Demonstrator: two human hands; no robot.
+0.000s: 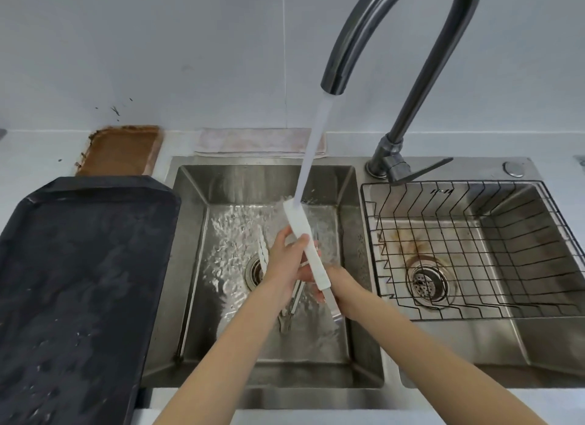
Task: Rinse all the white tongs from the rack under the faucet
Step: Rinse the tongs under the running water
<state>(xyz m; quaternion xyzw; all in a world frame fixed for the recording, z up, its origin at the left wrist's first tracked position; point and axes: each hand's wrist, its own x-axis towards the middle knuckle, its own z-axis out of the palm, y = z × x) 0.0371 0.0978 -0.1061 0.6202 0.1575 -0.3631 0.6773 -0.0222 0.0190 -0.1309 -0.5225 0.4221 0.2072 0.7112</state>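
White tongs [308, 244] are held over the left sink basin [193, 266], with the far tip under the stream of water [311, 149] from the dark faucet [380, 44]. My left hand [281, 266] grips the tongs at the middle, thumb on top. My right hand [340, 285] holds the near end from the right. A second pair of white tongs [262, 250] lies in the basin by the drain, partly hidden by my left hand. Metal tongs [289, 310] lie below my hands in the basin.
A black wire rack [474, 250] sits in the right basin with nothing in it. A black tray [72, 282] lies on the counter to the left, a brown tray [123, 149] behind it. A folded cloth [253, 141] lies behind the sink.
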